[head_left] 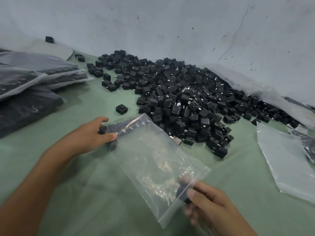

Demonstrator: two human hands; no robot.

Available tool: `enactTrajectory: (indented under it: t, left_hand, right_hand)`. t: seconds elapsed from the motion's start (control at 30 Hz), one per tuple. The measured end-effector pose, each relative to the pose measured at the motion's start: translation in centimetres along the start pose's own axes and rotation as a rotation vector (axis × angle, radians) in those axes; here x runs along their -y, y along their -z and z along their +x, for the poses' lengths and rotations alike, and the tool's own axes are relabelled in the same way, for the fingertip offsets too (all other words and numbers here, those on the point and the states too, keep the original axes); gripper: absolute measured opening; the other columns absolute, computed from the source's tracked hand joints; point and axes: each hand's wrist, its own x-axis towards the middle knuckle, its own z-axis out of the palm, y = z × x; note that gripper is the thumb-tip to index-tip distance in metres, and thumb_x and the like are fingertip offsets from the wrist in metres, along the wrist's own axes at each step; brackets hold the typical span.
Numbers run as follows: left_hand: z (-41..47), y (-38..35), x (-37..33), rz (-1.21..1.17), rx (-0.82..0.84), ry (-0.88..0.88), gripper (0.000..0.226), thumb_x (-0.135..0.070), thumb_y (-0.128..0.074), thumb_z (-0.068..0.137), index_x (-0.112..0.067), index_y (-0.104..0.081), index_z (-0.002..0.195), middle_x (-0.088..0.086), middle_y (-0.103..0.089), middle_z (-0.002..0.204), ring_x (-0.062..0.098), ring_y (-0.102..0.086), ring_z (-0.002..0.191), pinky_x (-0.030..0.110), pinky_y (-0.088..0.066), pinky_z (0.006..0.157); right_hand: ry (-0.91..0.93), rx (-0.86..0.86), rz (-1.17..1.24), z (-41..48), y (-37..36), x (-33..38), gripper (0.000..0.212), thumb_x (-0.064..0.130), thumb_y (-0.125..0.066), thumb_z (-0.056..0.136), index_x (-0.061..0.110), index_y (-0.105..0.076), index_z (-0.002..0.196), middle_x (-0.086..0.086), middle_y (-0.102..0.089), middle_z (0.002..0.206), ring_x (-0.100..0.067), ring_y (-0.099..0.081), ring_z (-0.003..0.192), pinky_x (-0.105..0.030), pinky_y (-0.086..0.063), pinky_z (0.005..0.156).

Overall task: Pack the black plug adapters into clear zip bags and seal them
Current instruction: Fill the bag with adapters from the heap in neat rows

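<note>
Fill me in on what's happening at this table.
A person is bagging black adapters. The left hand grips a row of adapters at the far end of a clear bag; the right hand pinches its near end along with something dark. A big loose pile lies behind, filled bags at left.

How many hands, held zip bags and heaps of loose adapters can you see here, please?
2 bare hands: left hand, right hand
1 clear plastic zip bag, held by both
1 heap of loose black plastic plug adapters
Total: 4
</note>
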Motion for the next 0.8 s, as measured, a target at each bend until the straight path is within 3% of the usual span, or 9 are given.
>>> enactTrajectory:
  t: [0.1, 0.2, 0.3, 0.37, 0.5, 0.6, 0.67, 0.8]
  left_hand:
    - [0.1, 0.0, 0.0, 0.011, 0.004, 0.002, 0.077, -0.059, -0.07, 0.081, -0.032, -0.038, 0.146, 0.005, -0.055, 0.135, 0.021, -0.055, 0.112, 0.034, -0.042, 0.098]
    - [0.0, 0.0, -0.1, 0.017, -0.001, -0.002, 0.077, -0.059, -0.07, 0.081, -0.032, -0.038, 0.146, 0.004, -0.055, 0.134, 0.021, -0.055, 0.114, 0.035, -0.042, 0.1]
    - [0.0, -0.1, -0.1, 0.009, 0.001, -0.002, 0.077, -0.059, -0.07, 0.081, -0.031, -0.038, 0.146, 0.003, -0.055, 0.135, 0.021, -0.055, 0.116, 0.036, -0.042, 0.102]
    - [0.0, 0.0, -0.1, 0.007, 0.004, -0.001, 0.078, -0.058, -0.07, 0.081, -0.031, -0.038, 0.147, 0.003, -0.055, 0.137, 0.022, -0.055, 0.119, 0.038, -0.042, 0.106]
    - [0.0, 0.0, -0.1, -0.004, 0.011, -0.001, 0.077, -0.058, -0.07, 0.082, -0.031, -0.038, 0.147, 0.003, -0.053, 0.14, 0.022, -0.054, 0.122, 0.041, -0.041, 0.108]
    - [0.0, 0.0, -0.1, 0.002, 0.012, -0.001, 0.077, -0.059, -0.069, 0.082, -0.032, -0.038, 0.146, 0.003, -0.054, 0.139, 0.022, -0.054, 0.121, 0.04, -0.042, 0.107]
    - [-0.1, 0.0, -0.2, 0.002, 0.009, -0.004, 0.076, -0.059, -0.069, 0.082, -0.032, -0.038, 0.146, 0.003, -0.055, 0.137, 0.023, -0.055, 0.12, 0.04, -0.042, 0.107]
    - [-0.2, 0.0, -0.3, -0.002, 0.013, -0.023, 0.073, -0.055, -0.069, 0.084, -0.031, -0.039, 0.146, 0.001, -0.056, 0.136, 0.02, -0.055, 0.118, 0.039, -0.043, 0.105]
  right_hand:
    - [-0.001, 0.041, 0.008, 1.6, -0.9, -0.3, 0.049, 0.007, -0.084, 0.072, 0.022, -0.073, 0.117, -0.01, -0.076, 0.095, -0.022, -0.067, 0.071, -0.027, -0.052, 0.069]
    - [0.029, 0.104, 0.013, 3.1, -1.7, -0.5, 0.054, 0.018, -0.083, 0.07, 0.032, -0.069, 0.121, -0.003, -0.074, 0.089, -0.018, -0.07, 0.079, -0.026, -0.055, 0.077]
    - [0.058, 0.149, 0.013, 4.7, -2.5, -0.3, 0.053, 0.029, -0.08, 0.08, 0.035, -0.062, 0.13, -0.002, -0.072, 0.112, -0.024, -0.071, 0.085, -0.036, -0.058, 0.083]
    - [0.096, 0.172, 0.07, 5.9, -3.1, 0.0, 0.049, 0.028, -0.076, 0.086, 0.024, -0.061, 0.132, -0.009, -0.069, 0.121, -0.025, -0.069, 0.083, -0.034, -0.059, 0.079]
    - [0.096, 0.121, 0.088, 8.9, -5.2, 0.1, 0.025, 0.025, -0.062, 0.096, 0.017, -0.072, 0.117, -0.016, -0.072, 0.111, -0.025, -0.069, 0.087, -0.038, -0.056, 0.083]
    - [0.137, 0.087, 0.058, 10.9, -7.4, 0.4, 0.019, 0.016, -0.056, 0.1, 0.013, -0.072, 0.11, -0.014, -0.073, 0.102, -0.019, -0.069, 0.079, -0.027, -0.056, 0.073]
    - [0.148, 0.069, 0.081, 11.8, -8.6, 0.9, 0.019, 0.014, -0.056, 0.1, 0.016, -0.074, 0.103, -0.01, -0.075, 0.1, -0.018, -0.07, 0.078, -0.025, -0.057, 0.071]
    - [0.138, 0.152, 0.086, 13.2, -10.1, 1.7, 0.029, 0.005, -0.057, 0.096, 0.021, -0.08, 0.088, -0.004, -0.076, 0.097, -0.021, -0.073, 0.094, -0.032, -0.059, 0.084]
